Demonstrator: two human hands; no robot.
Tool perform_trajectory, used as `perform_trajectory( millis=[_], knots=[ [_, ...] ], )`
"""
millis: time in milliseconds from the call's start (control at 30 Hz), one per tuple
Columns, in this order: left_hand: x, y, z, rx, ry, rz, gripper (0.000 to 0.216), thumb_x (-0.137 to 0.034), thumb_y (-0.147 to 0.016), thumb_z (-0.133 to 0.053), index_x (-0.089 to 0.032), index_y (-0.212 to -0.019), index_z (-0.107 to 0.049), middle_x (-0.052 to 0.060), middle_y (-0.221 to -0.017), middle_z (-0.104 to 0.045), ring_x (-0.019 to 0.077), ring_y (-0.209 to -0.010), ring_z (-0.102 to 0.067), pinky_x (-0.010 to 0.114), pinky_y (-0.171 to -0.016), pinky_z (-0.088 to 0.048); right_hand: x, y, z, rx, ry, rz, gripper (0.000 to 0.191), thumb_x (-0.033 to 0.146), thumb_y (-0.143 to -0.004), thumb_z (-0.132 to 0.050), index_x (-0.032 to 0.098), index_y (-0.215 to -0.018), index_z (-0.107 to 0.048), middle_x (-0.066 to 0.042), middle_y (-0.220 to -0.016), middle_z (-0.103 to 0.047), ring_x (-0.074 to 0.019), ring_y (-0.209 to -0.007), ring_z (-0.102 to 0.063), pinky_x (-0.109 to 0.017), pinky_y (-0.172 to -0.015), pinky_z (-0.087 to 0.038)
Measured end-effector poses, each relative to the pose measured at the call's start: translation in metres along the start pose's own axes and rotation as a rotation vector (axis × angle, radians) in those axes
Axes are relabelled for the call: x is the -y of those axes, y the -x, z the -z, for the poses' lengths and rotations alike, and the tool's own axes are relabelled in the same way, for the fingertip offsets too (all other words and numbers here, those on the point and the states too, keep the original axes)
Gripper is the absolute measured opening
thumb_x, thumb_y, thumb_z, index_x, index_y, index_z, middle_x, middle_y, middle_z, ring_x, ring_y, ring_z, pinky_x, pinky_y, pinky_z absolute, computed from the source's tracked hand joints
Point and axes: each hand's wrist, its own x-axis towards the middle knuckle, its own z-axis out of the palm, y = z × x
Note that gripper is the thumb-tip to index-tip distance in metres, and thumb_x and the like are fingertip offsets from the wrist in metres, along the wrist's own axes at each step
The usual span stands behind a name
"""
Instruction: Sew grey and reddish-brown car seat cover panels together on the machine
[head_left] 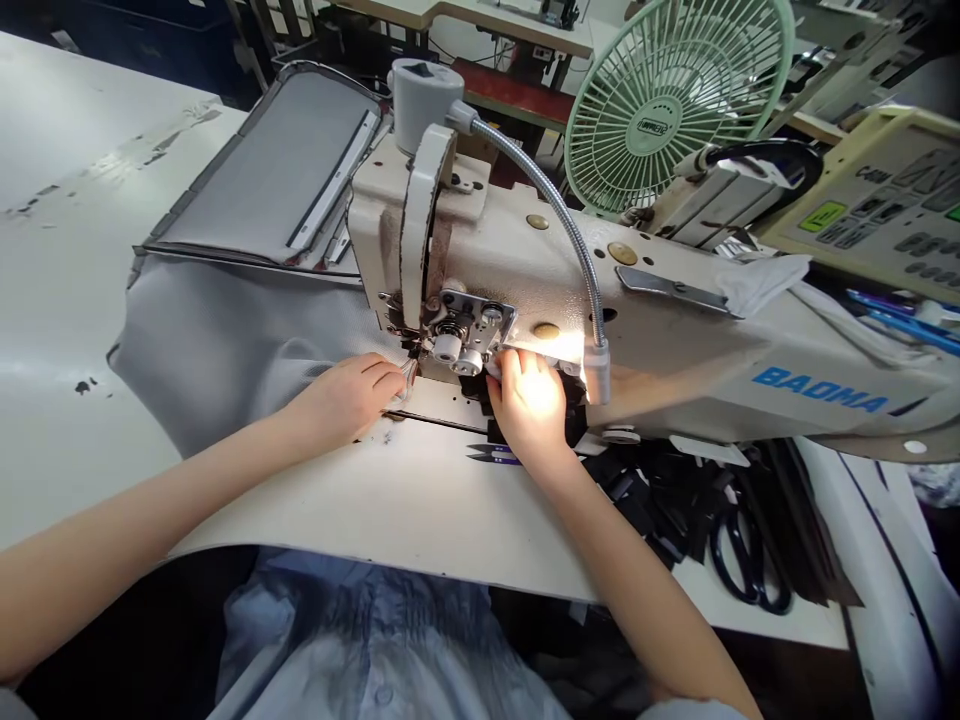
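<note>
At the sewing machine (480,240), my left hand (349,398) is closed on the edge of a grey fabric piece (225,335), just left of the needle area. The fabric spreads leftward over the white table, with folds beside my wrist. My right hand (534,405) is curled against the front of the machine head, right of the needle area and under the lamp's light. Its fingertips are partly hidden, so what they hold cannot be made out. Thread snips (493,454) lie on the table just below this hand.
Behind the fabric lie grey panels with dark edging (262,170). A bendy-neck lamp (596,370) arches over the machine. Black-handled scissors (750,560) and dark strips (806,530) lie at the right. A green fan (652,125) and a control panel (877,200) stand behind.
</note>
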Motion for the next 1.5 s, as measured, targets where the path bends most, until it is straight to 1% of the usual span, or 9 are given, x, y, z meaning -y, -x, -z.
perform_trajectory(
  millis=[100,233,367,533,833,967,1033,1200,1500],
  knots=[
    [0.002,-0.001,0.0,0.06,0.038,0.039,0.035,0.0,-0.082,-0.051,-0.01,-0.114,-0.063,0.012,-0.108,-0.065,0.0262,-0.103,-0.055,0.038,-0.093,-0.049,0.0,0.001,0.0,-0.037,0.01,0.043,0.009,0.019,-0.094,-0.053,0.017,-0.089,-0.06,-0.009,-0.089,-0.063,-0.0243,-0.085,-0.055,-0.033,-0.071,-0.035],
    [0.008,-0.005,0.001,0.11,0.064,0.053,0.04,0.006,-0.08,-0.046,-0.014,-0.108,-0.067,0.009,-0.106,-0.065,0.0246,-0.101,-0.055,0.036,-0.088,-0.05,-0.002,0.008,0.0,-0.117,-0.001,0.099,0.012,0.019,-0.095,-0.053,0.019,-0.085,-0.06,-0.006,-0.083,-0.063,-0.0227,-0.081,-0.053,-0.033,-0.07,-0.033],
    [0.013,-0.005,-0.001,0.081,0.053,0.037,0.041,0.007,-0.082,-0.043,-0.015,-0.106,-0.068,0.009,-0.107,-0.066,0.0233,-0.101,-0.056,0.035,-0.086,-0.05,-0.006,0.01,-0.001,-0.194,-0.091,0.109,0.012,0.019,-0.096,-0.053,0.019,-0.087,-0.061,-0.006,-0.083,-0.064,-0.0224,-0.081,-0.054,-0.033,-0.072,-0.035],
    [0.011,0.0,-0.001,0.035,0.04,0.041,0.04,0.002,-0.088,-0.043,-0.015,-0.116,-0.065,0.01,-0.111,-0.067,0.025,-0.108,-0.056,0.036,-0.086,-0.051,0.0,0.012,0.008,-0.263,-0.202,0.123,0.012,0.019,-0.094,-0.054,0.02,-0.083,-0.058,-0.006,-0.083,-0.066,-0.0213,-0.079,-0.055,-0.033,-0.073,-0.039],
    [0.009,0.001,-0.002,0.046,0.063,0.046,0.032,-0.002,-0.09,-0.044,-0.01,-0.114,-0.064,0.012,-0.111,-0.066,0.0262,-0.108,-0.056,0.039,-0.094,-0.05,0.057,0.028,-0.005,0.109,-0.22,0.393,0.019,0.006,-0.094,-0.049,0.016,-0.097,-0.065,-0.013,-0.118,-0.068,-0.024,-0.108,-0.057,-0.035,-0.088,-0.049],
    [0.008,-0.001,0.0,0.05,0.096,0.065,0.032,0.0,-0.09,-0.043,-0.01,-0.112,-0.064,0.013,-0.11,-0.064,0.026,-0.106,-0.056,0.039,-0.094,-0.05,0.066,0.012,-0.005,0.235,-0.24,0.343,0.02,0.008,-0.097,-0.049,0.017,-0.103,-0.066,-0.009,-0.101,-0.07,-0.0217,-0.095,-0.059,-0.032,-0.081,-0.05],
    [0.007,-0.001,0.001,0.059,0.089,0.077,0.033,0.001,-0.089,-0.041,-0.01,-0.109,-0.065,0.014,-0.109,-0.063,0.0261,-0.103,-0.056,0.039,-0.092,-0.051,0.066,0.005,-0.006,0.231,-0.212,0.281,0.015,0.014,-0.098,-0.052,0.017,-0.101,-0.067,-0.008,-0.097,-0.068,-0.0226,-0.092,-0.058,-0.033,-0.081,-0.05],
    [0.008,-0.003,0.002,0.099,0.099,0.058,0.033,0.001,-0.088,-0.041,-0.01,-0.108,-0.065,0.014,-0.108,-0.063,0.0273,-0.105,-0.056,0.041,-0.091,-0.052,0.06,0.008,-0.012,0.165,-0.157,0.184,0.019,0.021,-0.099,-0.053,0.014,-0.109,-0.069,-0.013,-0.109,-0.067,-0.0245,-0.095,-0.056,-0.036,-0.084,-0.048],
    [0.023,-0.004,0.007,0.091,0.325,0.159,0.037,-0.008,-0.094,-0.039,-0.015,-0.122,-0.062,0.009,-0.118,-0.065,0.0229,-0.11,-0.057,0.039,-0.099,-0.051,0.068,0.014,-0.008,0.13,-0.094,0.274,0.023,0.018,-0.099,-0.05,0.014,-0.115,-0.067,-0.013,-0.122,-0.065,-0.0251,-0.098,-0.054,-0.037,-0.081,-0.044]
  ],
)
